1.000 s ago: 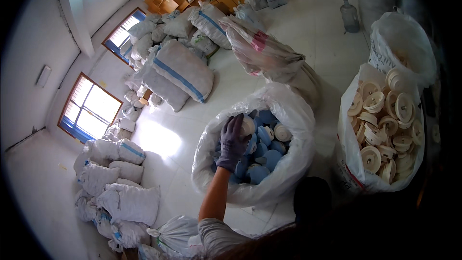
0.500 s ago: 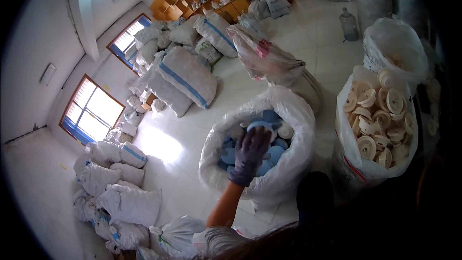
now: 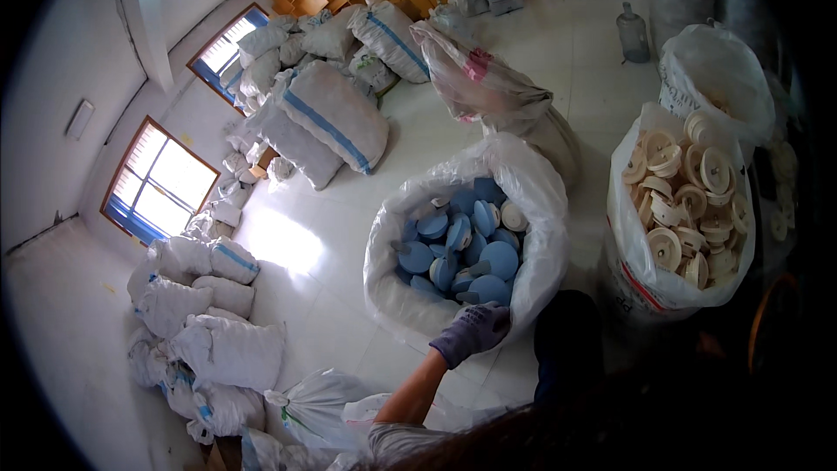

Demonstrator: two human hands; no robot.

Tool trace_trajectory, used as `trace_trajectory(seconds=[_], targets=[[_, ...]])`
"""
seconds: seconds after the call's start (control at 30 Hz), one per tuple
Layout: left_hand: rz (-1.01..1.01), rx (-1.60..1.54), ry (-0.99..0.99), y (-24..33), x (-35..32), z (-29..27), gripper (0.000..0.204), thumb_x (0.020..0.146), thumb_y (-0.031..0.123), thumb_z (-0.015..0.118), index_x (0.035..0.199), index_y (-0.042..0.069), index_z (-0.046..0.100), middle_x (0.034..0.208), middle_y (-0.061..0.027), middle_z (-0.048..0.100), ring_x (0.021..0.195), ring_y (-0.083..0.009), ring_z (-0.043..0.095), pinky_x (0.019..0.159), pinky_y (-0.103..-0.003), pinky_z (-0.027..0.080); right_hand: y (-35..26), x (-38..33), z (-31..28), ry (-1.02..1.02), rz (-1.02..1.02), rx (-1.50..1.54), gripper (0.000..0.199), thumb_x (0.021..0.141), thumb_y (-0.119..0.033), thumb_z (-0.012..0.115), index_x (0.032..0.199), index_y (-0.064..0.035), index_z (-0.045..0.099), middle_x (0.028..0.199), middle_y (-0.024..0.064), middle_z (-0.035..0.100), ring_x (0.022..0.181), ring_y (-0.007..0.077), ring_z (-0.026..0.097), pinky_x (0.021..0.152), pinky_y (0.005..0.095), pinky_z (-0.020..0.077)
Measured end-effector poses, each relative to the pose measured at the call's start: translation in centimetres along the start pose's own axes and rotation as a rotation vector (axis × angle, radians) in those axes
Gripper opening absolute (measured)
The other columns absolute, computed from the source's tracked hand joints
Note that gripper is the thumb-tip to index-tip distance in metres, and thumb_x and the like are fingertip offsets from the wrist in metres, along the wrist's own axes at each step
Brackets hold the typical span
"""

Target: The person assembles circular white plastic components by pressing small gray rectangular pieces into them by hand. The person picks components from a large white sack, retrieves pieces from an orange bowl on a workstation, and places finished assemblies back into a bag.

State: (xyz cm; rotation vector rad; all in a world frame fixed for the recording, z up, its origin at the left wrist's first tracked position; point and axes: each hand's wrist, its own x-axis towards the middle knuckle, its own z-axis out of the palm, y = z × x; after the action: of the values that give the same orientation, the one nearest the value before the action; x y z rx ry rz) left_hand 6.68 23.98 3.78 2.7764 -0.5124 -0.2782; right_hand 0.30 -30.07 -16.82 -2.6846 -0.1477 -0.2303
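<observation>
The open white plastic bag (image 3: 388, 292) of round blue disc-shaped pieces (image 3: 499, 258) stands before me on the pale tiled floor (image 3: 410, 135), and my purple-grey-gloved left hand (image 3: 473, 330) is at its near rim, fingers curled, though I cannot tell whether they pinch the plastic; my right hand is out of view. To the right stands a white sack (image 3: 719, 295) heaped with cream wheel-shaped pieces (image 3: 715, 170). Just beyond my bag slumps a pink-patched whitish sack (image 3: 493, 92), and farther left lies a bulging, blue-striped white sack (image 3: 336, 113).
</observation>
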Motion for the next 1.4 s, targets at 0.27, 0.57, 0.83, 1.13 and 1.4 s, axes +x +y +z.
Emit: trace_trajectory(seconds=[0.27, 0.57, 0.83, 1.13, 1.4], targets=[[-0.216, -0.13, 0.237, -3.2, 4.8, -0.3, 0.029, 0.083, 0.027, 0.058, 0.105, 0.008, 0.059, 0.104, -0.0172, 0.061, 0.096, -0.034, 0.061, 0.084, -0.042, 0.048, 0.1, -0.5, 1.0, 0.242, -0.177, 0.06, 0.019, 0.085, -0.002, 0.056, 0.101, 0.0038, 0.064, 0.09, 0.02, 0.065, 0.078, 0.0325, 0.065, 0.069, 0.0398, 0.0528], [-0.519, 0.294, 0.256, -3.4, 9.7, -0.5, 0.055, 0.08, 0.038, 0.062, 0.12, 0.003, 0.05, 0.113, -0.0207, 0.059, 0.106, -0.0366, 0.058, 0.089, -0.044, 0.046, -1.6, -0.3, -0.7, 0.271, -0.117, 0.007, 0.018, 0.085, -0.002, 0.057, 0.101, 0.0025, 0.064, 0.092, 0.0204, 0.066, 0.08, 0.0344, 0.065, 0.071, 0.0407, 0.0526], [-0.589, -0.756, 0.487, -14.4, 6.4, 1.5, 0.056, 0.088, 0.03, 0.061, 0.135, 0.004, 0.045, 0.118, -0.0177, 0.062, 0.105, -0.033, 0.062, 0.09, -0.042, 0.049, -1.8, 0.1, 0.0, 0.239, -0.151, 0.125, 0.016, 0.087, -0.002, 0.055, 0.1, 0.0039, 0.063, 0.084, 0.0192, 0.063, 0.074, 0.0331, 0.063, 0.064, 0.0394, 0.0505], [0.006, -1.763, 0.282, -10.7, 5.3, -1.9, 0.053, 0.086, 0.003, 0.051, 0.137, -0.004, 0.038, 0.124, -0.0203, 0.056, 0.111, -0.0356, 0.059, 0.095, -0.047, 0.05, 0.8, -0.9, 1.7, 0.3, -0.164, 0.142, 0.016, 0.087, -0.002, 0.056, 0.099, 0.0045, 0.063, 0.081, 0.0189, 0.063, 0.069, 0.0317, 0.062, 0.06, 0.0383, 0.0494], [0.09, -0.831, 0.418, -9.1, 4.5, -2.0, 0.056, 0.087, 0.007, 0.052, 0.139, -0.003, 0.035, 0.127, -0.021, 0.053, 0.114, -0.0365, 0.057, 0.097, -0.047, 0.048, -2.5, 0.1, -1.0, 0.294, -0.151, 0.089, 0.016, 0.086, -0.001, 0.055, 0.099, 0.0044, 0.063, 0.08, 0.0186, 0.063, 0.068, 0.0313, 0.063, 0.059, 0.0378, 0.0494]])
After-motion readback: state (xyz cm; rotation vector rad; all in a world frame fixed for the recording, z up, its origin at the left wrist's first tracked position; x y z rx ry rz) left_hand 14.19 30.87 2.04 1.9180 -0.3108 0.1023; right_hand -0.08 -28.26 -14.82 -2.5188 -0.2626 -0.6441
